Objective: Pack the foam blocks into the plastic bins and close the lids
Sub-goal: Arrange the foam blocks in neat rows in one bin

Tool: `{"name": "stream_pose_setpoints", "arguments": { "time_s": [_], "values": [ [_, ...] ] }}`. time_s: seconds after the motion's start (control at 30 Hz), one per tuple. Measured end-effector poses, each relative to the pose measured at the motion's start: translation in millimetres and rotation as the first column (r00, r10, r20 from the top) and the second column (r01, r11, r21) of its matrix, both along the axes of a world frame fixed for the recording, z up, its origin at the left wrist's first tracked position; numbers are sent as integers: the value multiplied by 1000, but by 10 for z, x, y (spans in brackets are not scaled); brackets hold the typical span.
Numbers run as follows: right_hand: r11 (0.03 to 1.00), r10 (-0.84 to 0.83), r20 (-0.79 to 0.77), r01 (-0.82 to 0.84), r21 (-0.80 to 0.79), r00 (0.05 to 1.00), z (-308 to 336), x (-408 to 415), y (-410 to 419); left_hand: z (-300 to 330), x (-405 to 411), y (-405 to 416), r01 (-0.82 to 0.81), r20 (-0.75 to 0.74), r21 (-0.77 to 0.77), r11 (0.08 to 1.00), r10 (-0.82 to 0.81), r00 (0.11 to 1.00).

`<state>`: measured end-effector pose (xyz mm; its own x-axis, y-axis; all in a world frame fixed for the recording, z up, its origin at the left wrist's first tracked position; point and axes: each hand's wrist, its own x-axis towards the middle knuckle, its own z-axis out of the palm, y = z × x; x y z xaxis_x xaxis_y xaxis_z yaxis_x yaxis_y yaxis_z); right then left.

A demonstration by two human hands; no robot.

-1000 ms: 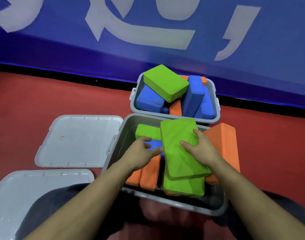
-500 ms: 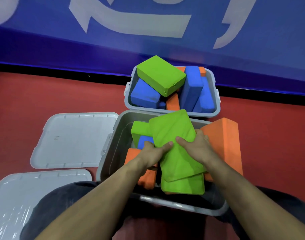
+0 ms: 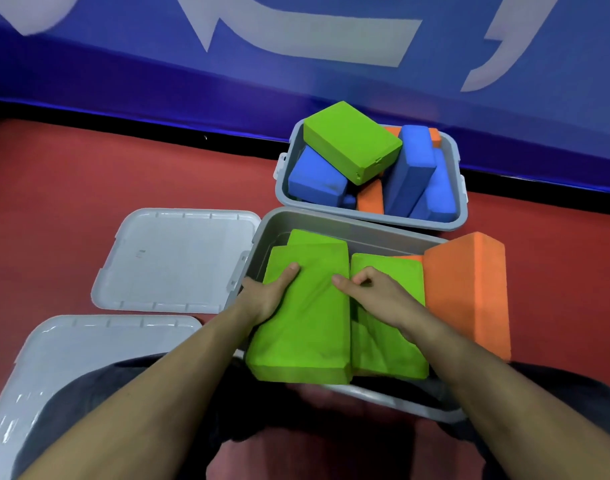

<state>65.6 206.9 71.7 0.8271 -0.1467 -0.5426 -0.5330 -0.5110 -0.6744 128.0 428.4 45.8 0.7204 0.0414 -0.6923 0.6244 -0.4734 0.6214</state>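
a wrinkled green foam block [image 3: 305,323] lies flat atop the near grey bin [image 3: 348,233], the left hand [image 3: 267,296] gripping its left edge. the right hand [image 3: 383,294], fingers loosely curled, rests on the neighbouring green block [image 3: 386,355]. an orange block [image 3: 466,292] leans just beside.

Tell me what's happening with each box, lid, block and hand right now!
near bin: open, holding green blocks
far bin: open, heaped above its rim
two lids: off, flat on the floor
top green block: tilted, gripped at its left edge
left hand: gripping that block
right hand: resting on the greens
orange block: leaning at the near bin's right side
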Motion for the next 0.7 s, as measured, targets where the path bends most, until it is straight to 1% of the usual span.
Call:
{"name": "stream_pose_setpoints", "arguments": {
  "time_s": [0.07, 0.1, 0.17, 0.2, 0.27, 0.33, 0.43, 0.5, 0.57, 0.63, 0.67, 0.7],
  "values": [
    [989, 110, 19, -108, -106, 994, -42, -18, 71, -8, -21, 122, 123, -18, 79, 989, -122, 992],
    [968, 189, 22, -183, -174, 982, -79, -28, 107, -11, -34, 173, 189, -36, 108, 976, -186, 982],
    [876, 367, -52, -364, -315, 929, -173, -57, 192, -53, -62, 263, 291, -92, 149, 945, -280, 956],
    [829, 422, -106, -430, -357, 900, -225, -76, 234, -92, -85, 297, 331, -109, 172, 928, -316, 942],
    [782, 464, -170, -492, -382, 869, -297, -129, 316, -173, -133, 332, 396, -132, 192, 898, -376, 917],
    [765, 483, -173, -510, -393, 858, -319, -181, 375, -174, -180, 320, 439, -154, 192, 878, -415, 897],
    [751, 488, -140, -496, -436, 862, -300, -188, 402, -162, -174, 304, 430, -241, 187, 883, -383, 892],
    [733, 490, -139, -493, -469, 861, -301, -173, 395, -128, -174, 283, 423, -259, 197, 884, -369, 893],
    [737, 463, -125, -459, -496, 877, -328, -152, 374, -152, -128, 275, 458, -178, 302, 836, -423, 889],
    [778, 411, -77, -394, -490, 908, -359, -106, 329, -108, -9, 250, 479, -95, 416, 773, -487, 868],
    [802, 377, -40, -348, -485, 925, -375, -70, 297, -56, 73, 230, 474, -49, 428, 769, -505, 862],
    [821, 345, 5, -299, -487, 939, -385, -26, 261, -13, 186, 204, 452, 0, 412, 791, -496, 869]
  ]
}}
